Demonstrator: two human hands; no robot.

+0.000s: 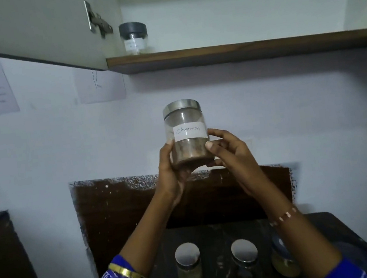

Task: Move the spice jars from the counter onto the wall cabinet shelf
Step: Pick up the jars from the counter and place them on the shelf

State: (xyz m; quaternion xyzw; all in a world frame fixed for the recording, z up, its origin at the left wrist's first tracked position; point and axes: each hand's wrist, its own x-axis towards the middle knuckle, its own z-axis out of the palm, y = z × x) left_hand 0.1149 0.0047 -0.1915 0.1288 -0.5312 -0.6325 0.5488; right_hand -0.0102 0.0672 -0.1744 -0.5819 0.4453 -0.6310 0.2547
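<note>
Between counter and shelf, you have the cinnamon jar (185,131) upright in mid-air, well below the wall cabinet shelf (245,50). Your left hand (169,163) wraps its lower body from the side and your right hand (228,154) pinches the other side with thumb and fingertips, so both grips are closed on the jar.

To finish this step well, keep the jar level, lift it clear above the shelf's front edge before moving it inward, then set its base flat and let go only once it stands by itself. One hand under the base would steady the lift.

A dark-lidded jar (133,37) already stands at the shelf's left end, close to the open cabinet door (32,30) and its hinge (97,20); aim for the bare stretch to its right so you knock neither.

Three jars remain on the counter (215,234) below: one with pale contents (189,267), a middle jar (245,256) whose contents are hard to make out, and a third (283,263) partly hidden by your right forearm.
</note>
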